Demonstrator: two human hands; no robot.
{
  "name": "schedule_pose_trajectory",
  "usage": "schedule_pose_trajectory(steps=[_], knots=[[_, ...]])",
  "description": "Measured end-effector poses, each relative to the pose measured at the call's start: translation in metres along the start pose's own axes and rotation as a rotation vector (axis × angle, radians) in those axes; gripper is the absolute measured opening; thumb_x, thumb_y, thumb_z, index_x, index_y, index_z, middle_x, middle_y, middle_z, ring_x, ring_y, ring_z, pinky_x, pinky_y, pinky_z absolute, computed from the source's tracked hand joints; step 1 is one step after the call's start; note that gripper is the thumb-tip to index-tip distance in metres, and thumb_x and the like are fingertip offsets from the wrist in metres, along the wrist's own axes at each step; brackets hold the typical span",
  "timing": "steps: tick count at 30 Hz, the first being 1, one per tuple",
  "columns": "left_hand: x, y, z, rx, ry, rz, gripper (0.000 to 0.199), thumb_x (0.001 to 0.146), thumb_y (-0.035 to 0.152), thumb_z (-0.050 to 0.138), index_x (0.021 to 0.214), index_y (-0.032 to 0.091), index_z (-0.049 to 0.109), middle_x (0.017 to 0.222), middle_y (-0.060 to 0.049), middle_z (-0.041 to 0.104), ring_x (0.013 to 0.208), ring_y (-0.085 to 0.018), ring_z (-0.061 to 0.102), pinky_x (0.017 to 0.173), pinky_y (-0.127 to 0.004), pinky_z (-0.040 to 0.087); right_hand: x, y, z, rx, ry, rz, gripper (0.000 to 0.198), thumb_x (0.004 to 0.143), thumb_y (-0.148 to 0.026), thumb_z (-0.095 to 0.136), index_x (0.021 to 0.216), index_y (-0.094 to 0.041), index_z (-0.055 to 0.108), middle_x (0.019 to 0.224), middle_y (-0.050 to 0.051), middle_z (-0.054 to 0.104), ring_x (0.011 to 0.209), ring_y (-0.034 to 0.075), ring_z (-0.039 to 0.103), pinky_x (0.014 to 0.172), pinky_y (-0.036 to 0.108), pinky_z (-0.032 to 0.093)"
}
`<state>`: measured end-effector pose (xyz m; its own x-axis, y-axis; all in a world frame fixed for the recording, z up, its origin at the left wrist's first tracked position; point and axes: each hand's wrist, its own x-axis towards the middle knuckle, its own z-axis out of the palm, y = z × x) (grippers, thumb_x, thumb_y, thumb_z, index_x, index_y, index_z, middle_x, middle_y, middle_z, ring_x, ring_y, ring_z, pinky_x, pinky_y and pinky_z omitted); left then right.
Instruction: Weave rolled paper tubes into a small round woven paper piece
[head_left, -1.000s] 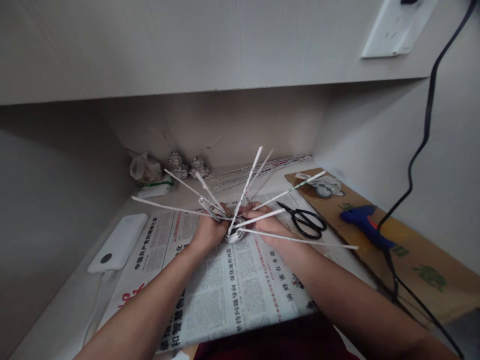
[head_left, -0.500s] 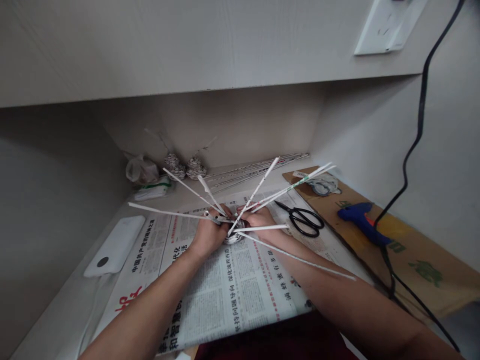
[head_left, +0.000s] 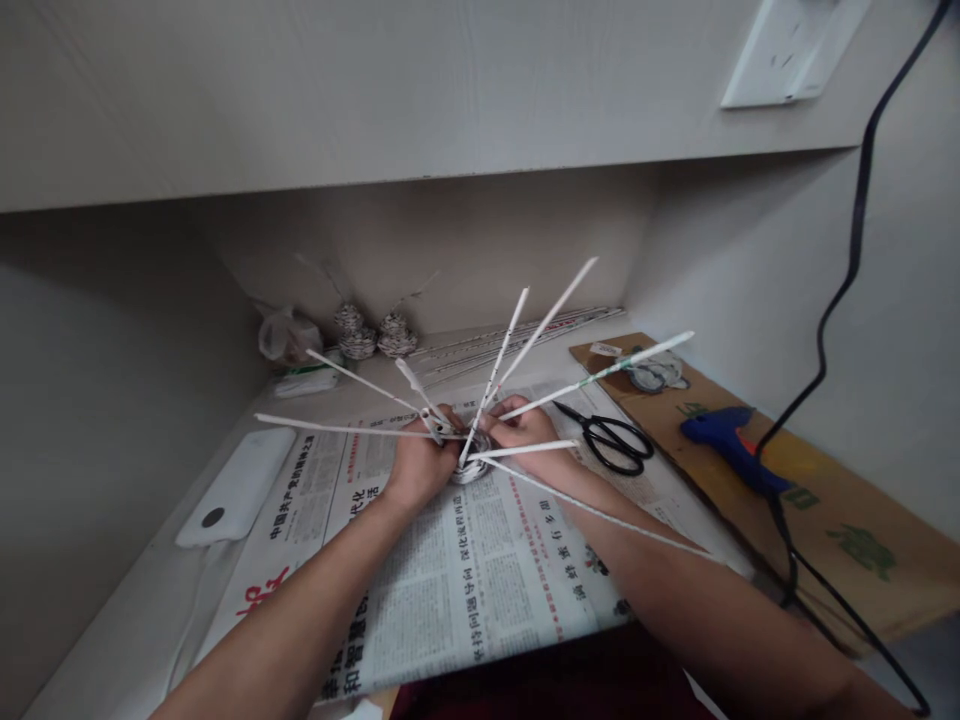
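Note:
A small round woven piece (head_left: 471, 470) of rolled paper sits low over the newspaper, with several white paper sticks fanning out from it. My left hand (head_left: 421, 452) is closed on its left side, gripping the weave. My right hand (head_left: 531, 432) is at its right, thumb and fingers pinched together on a paper stick (head_left: 637, 358) with green marks near its far part. Another paper stick (head_left: 547, 320) rises to the upper right. A thin paper strand (head_left: 600, 515) trails across my right forearm. My fingers hide part of the weave.
Black scissors (head_left: 613, 442) lie on the newspaper (head_left: 502, 590), right of my hands. A blue glue gun (head_left: 724, 445) with a black cord rests on cardboard (head_left: 840, 520). At the back are gourd-shaped woven pieces (head_left: 356, 335) and loose paper sticks (head_left: 525, 335). A white device (head_left: 236, 490) lies left.
One of the two paper sticks lying together at the right has swung up and apart from the other. My right hand's fingers have shifted slightly; my left hand keeps its hold.

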<state>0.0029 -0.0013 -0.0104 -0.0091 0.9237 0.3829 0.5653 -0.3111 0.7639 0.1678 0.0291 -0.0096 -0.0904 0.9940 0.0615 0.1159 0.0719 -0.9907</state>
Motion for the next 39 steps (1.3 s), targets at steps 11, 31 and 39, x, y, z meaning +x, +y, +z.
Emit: schedule_pose_trajectory(steps=[11, 31, 39], knots=[[0.0, 0.005, 0.0, 0.036, 0.089, -0.038, 0.024, 0.071, 0.012, 0.068, 0.094, 0.019, 0.062, 0.076, -0.001, 0.071, 0.066, -0.017, 0.065, 0.064, -0.026, 0.05, -0.008, -0.009, -0.003, -0.07, -0.185, -0.122, 0.017, 0.069, -0.034, 0.079, 0.078, -0.021, 0.074, 0.073, 0.001, 0.074, 0.068, 0.018, 0.066, 0.063, 0.027, 0.049], [0.0, 0.005, 0.0, 0.138, -0.002, 0.01, 0.015, 0.08, 0.016, 0.065, 0.09, 0.021, 0.076, 0.089, -0.006, 0.077, 0.083, -0.022, 0.071, 0.077, -0.031, 0.052, -0.008, -0.023, -0.001, 0.205, -0.036, -0.079, 0.024, 0.066, -0.037, 0.075, 0.073, -0.021, 0.058, 0.067, -0.003, 0.064, 0.063, 0.014, 0.058, 0.062, 0.026, 0.047], [-0.001, 0.003, 0.004, 0.068, 0.031, -0.11, 0.009, 0.077, 0.018, 0.067, 0.084, 0.019, 0.073, 0.081, -0.004, 0.074, 0.073, -0.019, 0.068, 0.072, -0.029, 0.052, -0.004, -0.01, 0.005, 0.271, 0.075, 0.009, 0.022, 0.067, -0.038, 0.07, 0.075, -0.02, 0.061, 0.06, -0.003, 0.061, 0.056, 0.014, 0.057, 0.057, 0.026, 0.045]])
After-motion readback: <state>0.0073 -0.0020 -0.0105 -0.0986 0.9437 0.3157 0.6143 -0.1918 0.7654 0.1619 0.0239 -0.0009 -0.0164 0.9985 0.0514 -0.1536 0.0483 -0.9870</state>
